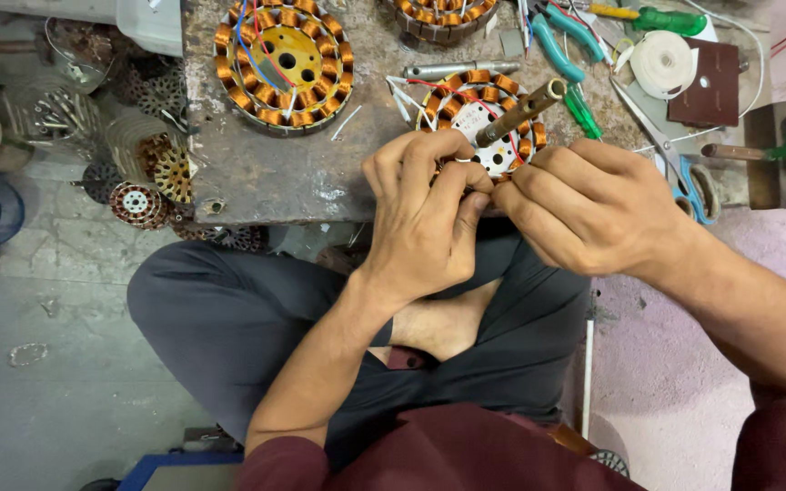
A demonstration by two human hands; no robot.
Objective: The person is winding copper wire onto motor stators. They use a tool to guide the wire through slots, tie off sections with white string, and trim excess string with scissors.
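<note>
Both hands — left hand (425,214) and right hand (593,205) — pinch fingertips shut on the near rim of a copper-wound stator (484,114) with a shaft, on the worn workbench (293,177), a second stator (284,59) lying at ten o'clock, pliers (561,45) at one o'clock.

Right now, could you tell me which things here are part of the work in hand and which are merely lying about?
In hand:
left hand
right hand
wound stator with its shaft, gripped at its near edge

Lying about:
second stator
teal pliers
scissors
tape roll
green screwdriver
bare stator cores beside the bench
</note>
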